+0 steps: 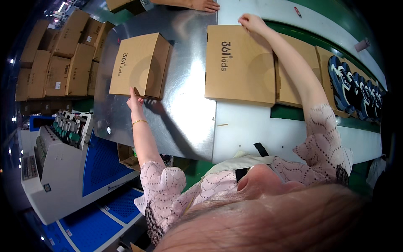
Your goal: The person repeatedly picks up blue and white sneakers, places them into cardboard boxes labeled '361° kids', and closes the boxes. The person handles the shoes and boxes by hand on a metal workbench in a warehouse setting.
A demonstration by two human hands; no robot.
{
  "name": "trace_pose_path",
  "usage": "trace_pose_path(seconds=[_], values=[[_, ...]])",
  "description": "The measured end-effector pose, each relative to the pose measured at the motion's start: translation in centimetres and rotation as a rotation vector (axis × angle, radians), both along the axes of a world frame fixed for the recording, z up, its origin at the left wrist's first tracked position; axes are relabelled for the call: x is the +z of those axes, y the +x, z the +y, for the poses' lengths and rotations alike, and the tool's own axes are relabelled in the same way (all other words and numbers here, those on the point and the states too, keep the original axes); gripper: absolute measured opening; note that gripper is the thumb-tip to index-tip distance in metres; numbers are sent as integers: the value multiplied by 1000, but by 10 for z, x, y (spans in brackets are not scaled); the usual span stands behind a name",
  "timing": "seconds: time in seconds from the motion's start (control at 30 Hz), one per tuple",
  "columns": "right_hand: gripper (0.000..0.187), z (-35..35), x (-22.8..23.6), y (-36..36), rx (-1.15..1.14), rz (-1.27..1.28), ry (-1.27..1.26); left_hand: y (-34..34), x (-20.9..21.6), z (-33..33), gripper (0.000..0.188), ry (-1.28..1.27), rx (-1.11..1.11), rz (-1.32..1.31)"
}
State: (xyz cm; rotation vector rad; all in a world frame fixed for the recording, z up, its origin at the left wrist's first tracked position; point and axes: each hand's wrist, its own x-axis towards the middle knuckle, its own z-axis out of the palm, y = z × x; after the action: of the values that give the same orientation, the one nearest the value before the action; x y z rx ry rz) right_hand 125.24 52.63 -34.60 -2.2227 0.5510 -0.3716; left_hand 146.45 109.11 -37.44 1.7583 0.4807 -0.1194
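A closed brown cardboard shoebox (138, 63) sits on the metal tabletop at left. My left hand (134, 102) touches its near edge, index finger stretched onto the cardboard and not wrapped round the box. Another closed shoebox (241, 67) lies on the white conveyor to the right. Just past that box's far edge is my right hand (252, 23), its fingers curled and pressed together. Whether anything is between them cannot be made out. My right forearm passes over a third shoebox (300, 63).
Further right, several dark blue and white shoes (346, 82) rest on a box in the conveyor row. A co-worker's hand (205, 5) lies at the far edge of the metal table (189, 84). Cartons (58, 59) are stacked at left, above a grey and blue machine (67, 164).
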Motion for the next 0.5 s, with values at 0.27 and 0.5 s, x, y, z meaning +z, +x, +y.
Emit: trace_pose_path(seconds=[0.27,0.5], values=[[26,-61,-42,123,37,174,-266,5,6,18,54,-71,-251,46],[25,-51,-83,172,79,310,-476,-15,11,3,48,-194,-182,-124]])
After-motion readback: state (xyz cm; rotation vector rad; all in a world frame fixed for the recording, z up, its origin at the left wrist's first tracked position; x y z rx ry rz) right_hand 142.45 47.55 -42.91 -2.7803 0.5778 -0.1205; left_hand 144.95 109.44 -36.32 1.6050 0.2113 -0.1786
